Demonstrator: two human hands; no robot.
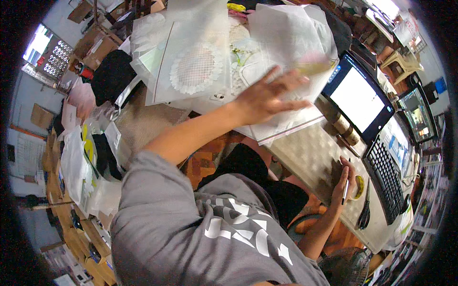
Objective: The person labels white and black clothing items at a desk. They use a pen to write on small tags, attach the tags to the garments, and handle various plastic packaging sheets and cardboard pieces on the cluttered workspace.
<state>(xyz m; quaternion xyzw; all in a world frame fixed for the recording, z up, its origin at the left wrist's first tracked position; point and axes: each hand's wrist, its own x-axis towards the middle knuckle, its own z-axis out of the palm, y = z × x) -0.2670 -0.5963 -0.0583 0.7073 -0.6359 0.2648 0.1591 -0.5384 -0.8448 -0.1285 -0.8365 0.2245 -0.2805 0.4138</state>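
Observation:
My left hand (272, 97) reaches across the table with its fingers spread, over a clear plastic bag (281, 127) at the front of a pile. Close to its fingertips is a smeared yellowish patch that I cannot make out. Left of the hand lies another clear bag (157, 88), with a round white scalloped piece (196, 67) showing through it. At the right, my right hand (347, 178) rests by the table edge, closed around a slim white pen (345, 192). Beside it are a yellow tape roll (359, 188) and black scissors (364, 213).
A lit screen (358, 93) stands behind a black keyboard (385, 178) on the right, with a second screen (418, 113) farther right. A brown roll (345, 127) lies before the first screen. White bags (76, 164) sit at the left, and cardboard boxes (100, 52) behind.

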